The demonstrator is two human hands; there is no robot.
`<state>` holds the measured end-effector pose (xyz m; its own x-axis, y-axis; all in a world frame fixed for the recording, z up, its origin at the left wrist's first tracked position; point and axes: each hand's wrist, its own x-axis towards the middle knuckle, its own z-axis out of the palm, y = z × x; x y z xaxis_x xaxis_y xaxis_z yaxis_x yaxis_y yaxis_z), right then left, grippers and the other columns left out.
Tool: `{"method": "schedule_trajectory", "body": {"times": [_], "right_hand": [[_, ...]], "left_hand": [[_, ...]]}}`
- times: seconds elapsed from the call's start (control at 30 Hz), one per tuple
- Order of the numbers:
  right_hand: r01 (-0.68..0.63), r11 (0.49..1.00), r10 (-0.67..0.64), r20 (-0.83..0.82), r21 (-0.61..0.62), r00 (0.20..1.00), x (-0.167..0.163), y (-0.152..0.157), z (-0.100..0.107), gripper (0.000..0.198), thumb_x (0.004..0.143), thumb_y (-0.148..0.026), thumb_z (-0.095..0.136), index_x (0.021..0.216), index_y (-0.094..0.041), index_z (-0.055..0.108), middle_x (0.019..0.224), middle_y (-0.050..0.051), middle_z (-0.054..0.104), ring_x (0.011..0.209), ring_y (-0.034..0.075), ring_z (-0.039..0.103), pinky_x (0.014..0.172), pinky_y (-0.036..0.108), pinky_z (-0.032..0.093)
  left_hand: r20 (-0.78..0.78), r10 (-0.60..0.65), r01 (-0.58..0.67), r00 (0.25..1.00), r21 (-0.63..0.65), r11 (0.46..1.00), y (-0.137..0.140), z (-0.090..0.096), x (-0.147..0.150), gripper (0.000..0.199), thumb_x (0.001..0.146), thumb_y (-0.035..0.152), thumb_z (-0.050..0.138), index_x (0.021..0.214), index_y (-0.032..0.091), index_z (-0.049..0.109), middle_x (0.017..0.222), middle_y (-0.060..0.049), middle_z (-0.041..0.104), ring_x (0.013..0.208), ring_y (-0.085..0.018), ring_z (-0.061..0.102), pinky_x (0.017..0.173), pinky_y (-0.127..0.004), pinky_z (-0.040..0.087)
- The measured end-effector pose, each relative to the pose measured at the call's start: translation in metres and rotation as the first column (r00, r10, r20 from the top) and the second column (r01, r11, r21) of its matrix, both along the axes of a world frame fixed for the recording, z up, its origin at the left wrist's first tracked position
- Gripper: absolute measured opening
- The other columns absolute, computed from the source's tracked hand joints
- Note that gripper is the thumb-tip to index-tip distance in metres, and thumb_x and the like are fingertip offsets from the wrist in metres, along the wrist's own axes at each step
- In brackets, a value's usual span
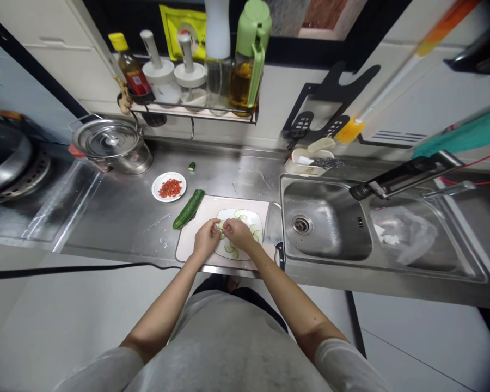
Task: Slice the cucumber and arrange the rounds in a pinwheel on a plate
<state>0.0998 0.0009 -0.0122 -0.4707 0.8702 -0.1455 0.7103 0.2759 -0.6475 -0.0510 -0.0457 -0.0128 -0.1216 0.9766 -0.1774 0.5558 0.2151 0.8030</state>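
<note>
Over a white plate [243, 259], my left hand [207, 239] and my right hand [238, 234] meet with fingertips pinched together. Between them shows a pale green cucumber slice [221, 224], partly covered by the fingers. More cucumber slices [230, 249] lie around the plate, some overlapping. The plate rests on a light cutting board [185, 248]. A cut cucumber [189, 209] leans across the board's left edge. At the board's right side lies a kitchen knife [274, 224], its black handle toward me.
A small plate [157, 191] of chopped red pieces and a cucumber end [191, 166] sit behind left. A lidded steel pot [133, 155] stands farther left. The double sink [330, 218] is on the right. A rack [196, 111] of bottles and jars hangs above the counter.
</note>
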Motion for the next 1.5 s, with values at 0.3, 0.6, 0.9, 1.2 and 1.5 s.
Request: {"method": "schedule_trajectory", "body": {"times": [0.3,0.6,0.9,1.2,1.5], "right_hand": [[-0.032,0.998,0.023,0.151,0.055,0.988,-0.006,0.008,-0.006,0.008,0.083,-0.015,0.054,0.083,-0.019,0.061,0.083,0.003,0.062,0.078,0.016,0.051,0.071,0.027,0.033],[-0.03,0.995,0.01,0.204,0.096,0.979,-0.007,0.008,-0.005,0.006,0.083,-0.018,0.057,0.081,-0.018,0.063,0.086,0.007,0.061,0.082,0.019,0.049,0.07,0.029,0.032],[-0.026,0.998,0.014,0.235,0.049,0.972,-0.006,0.012,-0.004,0.006,0.082,-0.02,0.058,0.085,-0.018,0.063,0.086,0.004,0.06,0.08,0.018,0.047,0.068,0.027,0.031],[-0.04,0.992,0.007,0.275,0.116,0.961,-0.001,0.008,-0.009,0.013,0.089,-0.022,0.053,0.087,-0.017,0.065,0.087,0.006,0.061,0.083,0.019,0.048,0.07,0.028,0.03],[-0.025,0.993,-0.012,0.304,0.116,0.953,0.001,0.007,-0.007,0.016,0.09,-0.021,0.049,0.086,-0.017,0.064,0.084,0.006,0.061,0.08,0.019,0.048,0.069,0.028,0.028]], "left_hand": [[-0.166,-0.048,0.056,0.985,0.043,0.997,0.006,-0.005,-0.002,0.038,0.077,0.013,0.055,0.114,0.023,0.062,0.088,-0.002,0.064,0.076,-0.016,0.057,0.074,-0.026,0.041],[-0.249,-0.06,0.055,0.967,-0.028,0.998,0.007,0.001,-0.004,0.026,0.077,0.019,0.059,0.102,0.023,0.066,0.083,-0.002,0.06,0.076,-0.016,0.055,0.069,-0.026,0.038],[-0.318,-0.036,0.026,0.947,-0.037,0.999,0.008,-0.002,-0.005,0.018,0.078,0.03,0.064,0.095,0.025,0.066,0.092,-0.002,0.06,0.081,-0.016,0.055,0.068,-0.027,0.038],[-0.298,-0.037,0.031,0.954,-0.025,0.999,0.012,-0.009,-0.003,0.013,0.078,0.03,0.064,0.09,0.025,0.067,0.086,-0.002,0.056,0.08,-0.016,0.055,0.07,-0.027,0.041],[-0.308,0.02,-0.021,0.951,0.0,1.0,0.015,-0.008,-0.001,0.016,0.077,0.035,0.066,0.091,0.026,0.066,0.093,-0.002,0.055,0.083,-0.017,0.056,0.071,-0.029,0.042]]}}
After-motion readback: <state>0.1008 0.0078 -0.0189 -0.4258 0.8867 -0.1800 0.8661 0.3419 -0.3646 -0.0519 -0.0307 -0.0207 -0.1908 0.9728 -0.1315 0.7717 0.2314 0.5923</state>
